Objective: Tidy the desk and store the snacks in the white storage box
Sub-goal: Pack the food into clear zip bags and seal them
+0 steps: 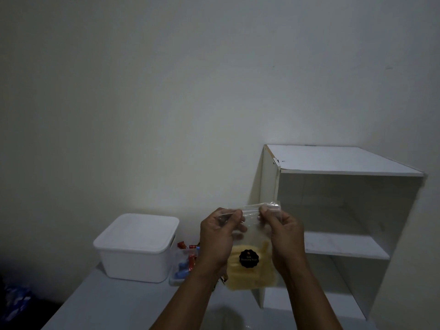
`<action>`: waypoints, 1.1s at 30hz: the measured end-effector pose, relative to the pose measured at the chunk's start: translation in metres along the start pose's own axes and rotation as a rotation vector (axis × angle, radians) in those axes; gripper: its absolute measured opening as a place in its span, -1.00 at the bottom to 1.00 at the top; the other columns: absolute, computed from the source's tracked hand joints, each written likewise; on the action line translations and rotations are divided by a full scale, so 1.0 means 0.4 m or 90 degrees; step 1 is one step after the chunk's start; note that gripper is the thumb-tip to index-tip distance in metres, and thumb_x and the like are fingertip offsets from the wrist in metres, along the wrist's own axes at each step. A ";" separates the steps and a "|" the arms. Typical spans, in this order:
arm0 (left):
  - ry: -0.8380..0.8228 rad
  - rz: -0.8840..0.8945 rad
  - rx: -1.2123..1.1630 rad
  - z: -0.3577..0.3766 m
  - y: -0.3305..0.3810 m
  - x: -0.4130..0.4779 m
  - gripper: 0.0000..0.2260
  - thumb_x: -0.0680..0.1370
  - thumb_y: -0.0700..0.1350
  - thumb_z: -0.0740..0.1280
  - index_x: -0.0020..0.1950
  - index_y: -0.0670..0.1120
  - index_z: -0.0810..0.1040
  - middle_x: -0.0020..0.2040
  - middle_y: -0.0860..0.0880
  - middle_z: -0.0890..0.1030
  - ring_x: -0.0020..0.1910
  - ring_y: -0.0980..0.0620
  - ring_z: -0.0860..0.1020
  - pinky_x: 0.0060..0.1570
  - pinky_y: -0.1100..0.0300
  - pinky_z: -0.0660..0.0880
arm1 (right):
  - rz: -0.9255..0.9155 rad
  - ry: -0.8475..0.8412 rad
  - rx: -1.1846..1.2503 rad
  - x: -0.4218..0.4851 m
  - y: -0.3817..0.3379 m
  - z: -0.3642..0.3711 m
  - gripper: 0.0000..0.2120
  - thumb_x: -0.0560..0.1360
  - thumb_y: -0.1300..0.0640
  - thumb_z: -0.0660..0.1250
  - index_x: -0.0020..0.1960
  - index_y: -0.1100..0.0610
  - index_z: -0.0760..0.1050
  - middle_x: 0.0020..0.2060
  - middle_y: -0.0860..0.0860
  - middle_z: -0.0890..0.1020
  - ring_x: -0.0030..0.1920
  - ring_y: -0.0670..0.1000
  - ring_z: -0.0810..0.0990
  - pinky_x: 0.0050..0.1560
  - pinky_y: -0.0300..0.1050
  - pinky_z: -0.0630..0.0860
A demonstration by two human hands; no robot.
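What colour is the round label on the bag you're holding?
Black label with pale lettering, on the snack bag; head view.

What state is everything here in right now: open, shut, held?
Box: lid on, shut.
Bag: held upright in the air; zip state unclear.
Left hand: pinches bag's top edge.
Right hand: pinches bag's top edge.
Tray: holds red and blue packets.

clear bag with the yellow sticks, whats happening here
A person holds the clear bag of yellow snack sticks up over the desk, left hand and right hand each pinching its zip strip at the top. The white storage box sits at the left with its lid on. A small tray of red and blue packets lies beside it.
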State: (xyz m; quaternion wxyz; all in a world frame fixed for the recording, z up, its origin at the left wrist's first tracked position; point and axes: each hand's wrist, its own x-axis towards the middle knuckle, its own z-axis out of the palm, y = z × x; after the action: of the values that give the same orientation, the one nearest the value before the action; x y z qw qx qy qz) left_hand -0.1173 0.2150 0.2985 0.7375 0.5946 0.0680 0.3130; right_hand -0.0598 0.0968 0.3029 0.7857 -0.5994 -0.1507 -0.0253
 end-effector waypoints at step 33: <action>-0.085 -0.167 0.160 -0.120 -0.249 -0.062 -0.81 0.56 -0.13 0.39 0.17 -0.02 0.64 0.00 0.00 0.70 -0.06 0.04 0.68 -0.14 0.10 0.65 | 0.302 -0.184 -0.183 -0.078 0.171 -0.038 -0.78 0.62 0.11 0.29 0.01 0.25 0.62 -0.10 0.24 0.70 -0.22 0.16 0.67 -0.13 0.12 0.66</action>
State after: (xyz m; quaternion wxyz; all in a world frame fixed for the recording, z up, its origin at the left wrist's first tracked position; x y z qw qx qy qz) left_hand -0.1217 0.2320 0.1864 0.6948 0.6875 0.1339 0.1632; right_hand -0.0713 0.0970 0.2268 0.6474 -0.7200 -0.1118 0.2235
